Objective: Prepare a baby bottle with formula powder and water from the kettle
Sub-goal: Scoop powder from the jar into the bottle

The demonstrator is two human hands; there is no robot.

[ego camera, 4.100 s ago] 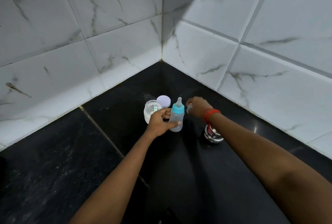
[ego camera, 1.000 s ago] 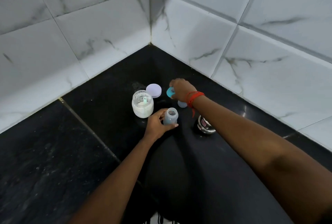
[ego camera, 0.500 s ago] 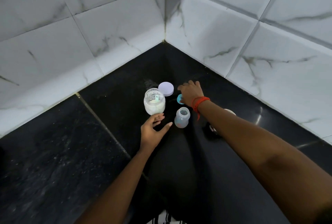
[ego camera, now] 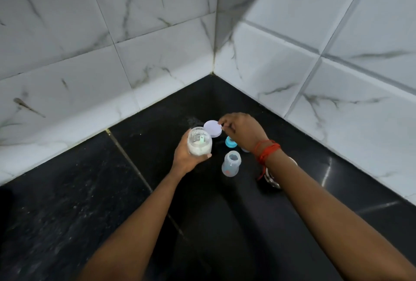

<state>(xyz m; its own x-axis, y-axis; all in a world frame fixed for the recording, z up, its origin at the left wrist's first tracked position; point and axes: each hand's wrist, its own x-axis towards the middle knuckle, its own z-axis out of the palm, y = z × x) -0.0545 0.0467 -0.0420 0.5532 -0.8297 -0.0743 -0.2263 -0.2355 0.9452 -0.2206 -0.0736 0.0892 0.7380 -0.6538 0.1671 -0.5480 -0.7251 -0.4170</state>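
I have the left hand [ego camera: 189, 159] wrapped around the formula jar [ego camera: 200, 145], fingers curled behind it and the thumb across the near side. The jar has no lid on, white powder fills its lower part, and a pale green scoop [ego camera: 202, 139] stands inside.

The right hand [ego camera: 245, 133] hovers just right of the jar and a little farther out, fingers bent and fingertips [ego camera: 221, 123] bunched at the edge of the lilac lid [ego camera: 211, 128]. From this angle I cannot tell whether they pinch the lid or only sit above it.

The baby bottle [ego camera: 230, 164] stands upright and uncapped on the black counter [ego camera: 90, 190], between my two wrists and nearer to me than either hand. Its teal nipple ring [ego camera: 230, 142] lies just beyond it, under the heel of the right hand.

A red thread [ego camera: 267, 150] circles the right wrist. Below that forearm, a shiny metal vessel [ego camera: 273, 182] shows only as a sliver, the rest hidden by the arm.
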